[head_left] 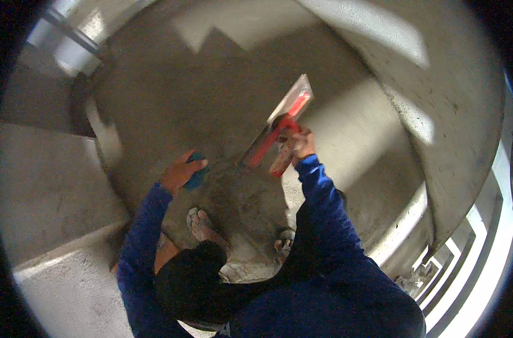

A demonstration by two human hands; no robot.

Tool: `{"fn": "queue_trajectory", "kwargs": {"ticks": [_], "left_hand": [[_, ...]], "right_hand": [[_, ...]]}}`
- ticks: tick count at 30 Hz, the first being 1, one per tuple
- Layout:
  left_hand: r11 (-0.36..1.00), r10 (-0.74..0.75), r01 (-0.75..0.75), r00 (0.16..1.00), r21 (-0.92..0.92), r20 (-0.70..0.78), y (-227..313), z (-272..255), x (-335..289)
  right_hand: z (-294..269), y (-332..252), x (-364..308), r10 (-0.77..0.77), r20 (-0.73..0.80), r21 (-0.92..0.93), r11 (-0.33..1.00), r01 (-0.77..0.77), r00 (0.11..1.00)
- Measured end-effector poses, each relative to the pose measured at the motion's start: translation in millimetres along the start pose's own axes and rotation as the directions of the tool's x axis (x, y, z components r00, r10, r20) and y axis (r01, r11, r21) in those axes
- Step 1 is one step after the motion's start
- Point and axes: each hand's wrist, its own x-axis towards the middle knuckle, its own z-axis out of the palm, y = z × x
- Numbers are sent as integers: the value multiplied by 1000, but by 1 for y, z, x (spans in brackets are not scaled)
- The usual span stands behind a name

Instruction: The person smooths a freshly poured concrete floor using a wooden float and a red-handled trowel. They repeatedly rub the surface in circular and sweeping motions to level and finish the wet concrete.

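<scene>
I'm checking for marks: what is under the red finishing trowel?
Grey cement surface shows around the red finishing trowel, held in the right hand. The patch directly beneath it is covered, so any marks there cannot be seen.

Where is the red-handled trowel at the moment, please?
In the head view, the red-handled trowel is just above and right of centre, gripped in the right hand, with the blue sponge in the left hand off to its left.

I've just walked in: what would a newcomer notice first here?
The red-handled trowel, slanting near the middle in the right hand, stands out first. Next comes the blue object, perhaps a sponge, in the left hand, left of centre. Bright white bars also curve along the lower right edge.
</scene>
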Motion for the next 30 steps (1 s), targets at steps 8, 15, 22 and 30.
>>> {"fn": "queue_trajectory", "kwargs": {"ticks": [8,15,22,30], "left_hand": [[807,449,-411,893,425,11,105,28,122],[702,663,-342,636,625,-396,114,-29,226],[774,553,-175,654,609,-516,15,-71,179],[932,313,-156,800,326,-512,75,-71,78]], "right_hand": [[9,-87,-27,-173,-88,-348,928,132,981],[20,-99,-46,-144,-75,-363,925,108,987],[16,-95,-35,-147,-39,-303,944,129,988],[-31,-70,5,-91,72,-250,962,106,993]]}}
